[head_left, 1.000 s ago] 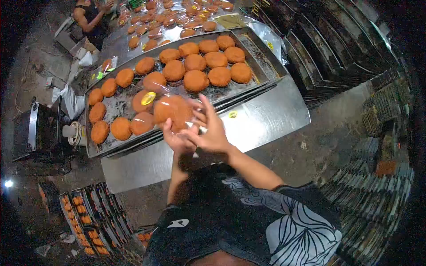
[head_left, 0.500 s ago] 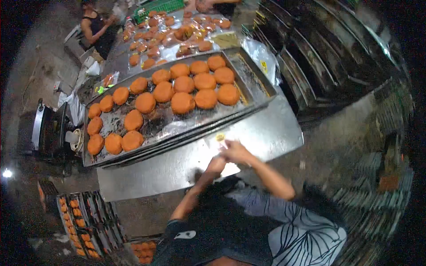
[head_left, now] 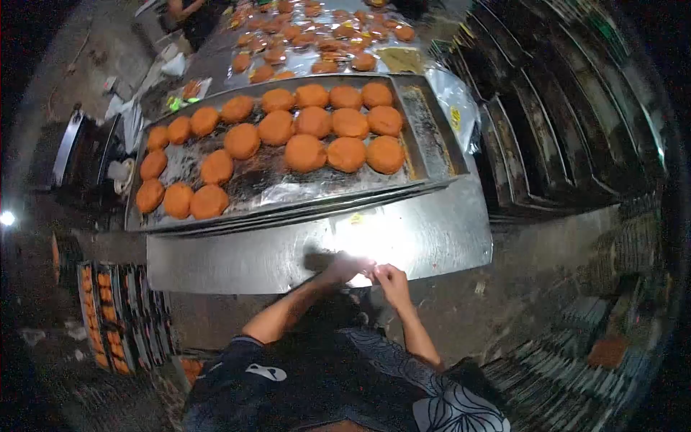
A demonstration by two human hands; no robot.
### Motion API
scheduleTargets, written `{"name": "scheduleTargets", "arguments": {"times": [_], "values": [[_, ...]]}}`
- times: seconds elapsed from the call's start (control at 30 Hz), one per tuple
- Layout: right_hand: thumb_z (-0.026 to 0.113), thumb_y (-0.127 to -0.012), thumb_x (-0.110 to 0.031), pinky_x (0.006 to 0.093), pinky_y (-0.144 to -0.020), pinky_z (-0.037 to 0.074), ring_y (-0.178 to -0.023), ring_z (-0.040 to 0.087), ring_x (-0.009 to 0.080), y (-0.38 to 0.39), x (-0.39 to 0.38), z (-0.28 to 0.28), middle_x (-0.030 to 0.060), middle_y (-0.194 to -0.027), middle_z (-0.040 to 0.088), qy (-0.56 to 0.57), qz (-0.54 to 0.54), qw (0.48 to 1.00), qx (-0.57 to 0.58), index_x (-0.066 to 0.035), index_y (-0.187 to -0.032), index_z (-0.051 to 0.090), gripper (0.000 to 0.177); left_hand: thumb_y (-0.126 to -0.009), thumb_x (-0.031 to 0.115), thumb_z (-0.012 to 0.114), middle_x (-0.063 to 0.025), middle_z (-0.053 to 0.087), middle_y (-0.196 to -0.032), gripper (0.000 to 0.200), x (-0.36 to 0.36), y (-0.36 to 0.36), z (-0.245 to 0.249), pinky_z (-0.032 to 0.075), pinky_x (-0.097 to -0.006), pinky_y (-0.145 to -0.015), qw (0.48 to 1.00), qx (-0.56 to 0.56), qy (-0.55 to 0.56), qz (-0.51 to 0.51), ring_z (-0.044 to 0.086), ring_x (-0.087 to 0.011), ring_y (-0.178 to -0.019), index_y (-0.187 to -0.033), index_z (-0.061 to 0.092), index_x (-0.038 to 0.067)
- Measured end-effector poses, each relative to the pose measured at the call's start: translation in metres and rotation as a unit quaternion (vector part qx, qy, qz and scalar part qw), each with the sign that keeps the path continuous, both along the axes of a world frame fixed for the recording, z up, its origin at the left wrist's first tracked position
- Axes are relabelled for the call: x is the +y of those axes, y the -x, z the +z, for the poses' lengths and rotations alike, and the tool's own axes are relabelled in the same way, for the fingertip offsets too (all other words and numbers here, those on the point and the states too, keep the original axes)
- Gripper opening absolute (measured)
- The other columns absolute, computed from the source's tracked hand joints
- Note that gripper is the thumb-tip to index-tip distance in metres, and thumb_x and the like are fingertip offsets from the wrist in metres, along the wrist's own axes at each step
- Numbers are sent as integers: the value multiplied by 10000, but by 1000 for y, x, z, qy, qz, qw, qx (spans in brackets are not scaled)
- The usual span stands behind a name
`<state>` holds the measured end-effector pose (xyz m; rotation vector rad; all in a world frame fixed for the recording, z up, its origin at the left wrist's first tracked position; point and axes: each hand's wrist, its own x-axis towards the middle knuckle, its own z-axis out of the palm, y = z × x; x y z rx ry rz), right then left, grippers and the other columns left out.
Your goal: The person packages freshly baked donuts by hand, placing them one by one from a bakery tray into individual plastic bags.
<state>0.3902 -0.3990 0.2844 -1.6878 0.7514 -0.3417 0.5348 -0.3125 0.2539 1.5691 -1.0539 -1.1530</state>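
Single head cam on you, facing forward and steeply down over your chest, both hands (head_left: 366, 272) and the near bench (head_left: 425, 230) edge.

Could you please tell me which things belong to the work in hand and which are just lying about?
In the work: round orange-brown cakes; dark metal tray; round yellow label; left hand; right hand.
Seemingly just lying about: crumpled white bag; reddish-brown block.

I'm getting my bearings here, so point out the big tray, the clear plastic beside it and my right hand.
Big tray (head_left: 258, 175): head view, bare floor between cakes.
Clear plastic (head_left: 446, 92): head view, shiny surface near its yellow label.
Right hand (head_left: 394, 282): head view, middle of the hand.
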Motion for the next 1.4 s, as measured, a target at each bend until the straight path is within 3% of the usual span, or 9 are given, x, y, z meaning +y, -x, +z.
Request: {"name": "scheduleTargets", "arguments": {"times": [0.17,0.33,0.43,0.53,0.63,0.7,0.93,1.07,1.4], "values": [[423,-861,-113,251,-413,411,-453,544,131,1,34,6,111,-577,551,137,-46,989,26,-1,-877,453,117,-699,168,656,-57,609,-696,148,19,12,51,449,-262,-605,984,144,46,92,567,-121,-660,-779,630,46],[436,-864,-250,225,-499,447,-629,541,113,-77,2,8,108,-1000,545,-555,3,809,-192,-47,-1208,376,404,-668,75,650,-62,544,-708,133,54,-7,105,418,-265,-588,927,-172,280,182,532,-156,-651,-786,612,25],[448,-836,-380,302,-764,457,-884,540,193,-163,78,150,116,-1196,441,-532,3,760,-373,-87,-1185,384,460,-700,90,640,-76,490,-1020,480,71,-44,97,419,-289,-699,867,-19,265,422,501,-162,-814,-1126,423,44],[451,-846,-341,336,-761,475,-909,553,227,-198,127,99,125,-1101,519,-664,150,706,-196,-69,-1167,406,423,-861,187,452,-129,481,-1061,490,129,-100,123,482,-301,-680,746,368,391,393,520,-229,-867,-1275,225,55],[442,-854,-243,349,-572,486,-656,595,276,-270,127,92,158,-836,599,-74,335,938,-47,47,-916,537,311,-888,239,386,-134,499,-929,345,201,-149,108,432,-358,-806,735,244,299,558,496,-203,-862,-1136,390,-1],[526,-784,-358,402,-587,453,-676,570,334,-329,139,84,209,-780,586,517,126,847,-5,29,-811,564,390,-885,243,378,-126,459,-976,385,220,-162,138,385,-439,-874,659,257,348,616,474,-223,-917,-1187,336,8],[747,-585,-153,321,-682,465,-793,556,223,-324,148,96,129,-921,536,78,193,970,-123,-28,-837,437,418,-808,199,421,-138,449,-1079,514,253,-199,143,282,-516,-950,481,239,525,660,456,-299,-1032,-1259,236,35],[704,-610,9,306,-786,482,-975,523,244,-278,170,157,131,-1179,371,-118,123,931,-324,-16,-1174,319,684,-842,162,318,-158,334,-1244,486,188,-191,119,338,-480,-936,610,139,559,545,421,-299,-1078,-1290,158,61],[643,-687,-55,311,-954,294,-1170,344,236,-205,118,136,189,-1231,375,18,-56,945,-321,22,-1281,244,720,-756,209,447,-151,446,-1120,508,95,-98,147,374,-386,-891,782,398,317,360,469,-250,-1019,-1206,307,19]]}}
